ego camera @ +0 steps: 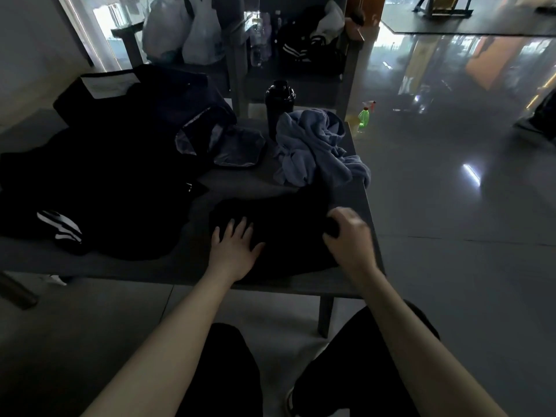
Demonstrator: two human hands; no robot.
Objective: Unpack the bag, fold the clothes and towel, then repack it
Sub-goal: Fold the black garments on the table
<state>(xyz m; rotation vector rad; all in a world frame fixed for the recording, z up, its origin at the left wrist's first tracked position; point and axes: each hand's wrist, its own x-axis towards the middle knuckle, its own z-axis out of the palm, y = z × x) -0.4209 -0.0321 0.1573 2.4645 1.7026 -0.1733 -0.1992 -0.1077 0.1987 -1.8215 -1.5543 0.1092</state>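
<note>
**Hands.** The left hand (234, 248) lies flat, fingers spread, pressing on the black garment (285, 227). The right hand (349, 236) is curled round a bunch of the same fabric at the garment's 3 o'clock side and grips it.

**Task items.** The black garment lies on the grey worktop (120, 267) at its near right corner. Its lower hem reaches the near edge, and its right side runs close to the right edge. At 12 o'clock from the hands the blue-grey towel (313, 142) sits crumpled; one fold appears to overhang the right edge, though the dim light makes this uncertain. At 10 o'clock the dark bag (141, 115) lies open, grey lining showing. A black garment with white stripes (60, 228) lies at 9 o'clock, beside the near edge. A black bottle (278, 100) stands upright at the far edge, just behind the towel.

**Open room.** Bare worktop shows as a band between the bag and the black garment, and as a strip along the near edge at 8 o'clock. The glossy floor (451, 206) lies open at 3 o'clock, beyond the right edge. A green spray bottle (364, 117) stands on it near the worktop's far right corner.
</note>
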